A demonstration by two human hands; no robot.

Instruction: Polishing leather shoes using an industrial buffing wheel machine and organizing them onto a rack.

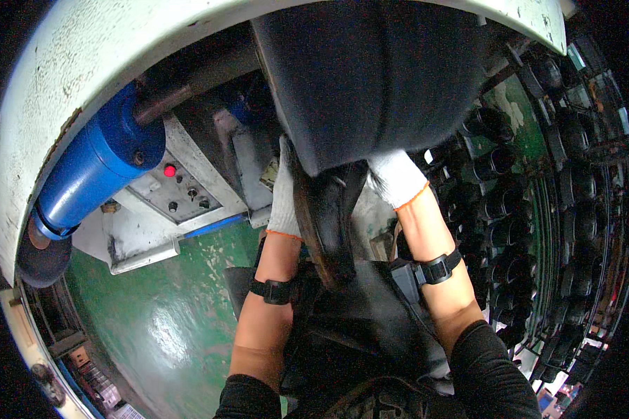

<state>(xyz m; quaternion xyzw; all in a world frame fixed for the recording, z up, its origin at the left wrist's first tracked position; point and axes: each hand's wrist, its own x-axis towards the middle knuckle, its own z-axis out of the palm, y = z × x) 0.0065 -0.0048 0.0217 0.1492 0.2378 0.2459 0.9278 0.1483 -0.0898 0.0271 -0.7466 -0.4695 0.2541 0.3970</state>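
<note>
A black boot or shoe (332, 234) with a brownish sole edge is held between my hands, its lower end pointing toward me. My left hand (285, 188), in a white knit glove with an orange cuff, presses along its left side. On the other side, my right hand (397, 178), gloved the same way, grips near its upper part. Right above both hands is a large dark roller (377, 84), its surface blurred. The roller and the boot hide most of my fingertips, and whether the boot touches the roller is hard to see.
A white curved machine hood (56, 126) arches over the work. At left are a blue cylinder (105, 164) and a grey control panel (175, 185) with a red button (169, 170). Racks of black footwear (507, 230) stand at right. Green floor (168, 307) shows lower left.
</note>
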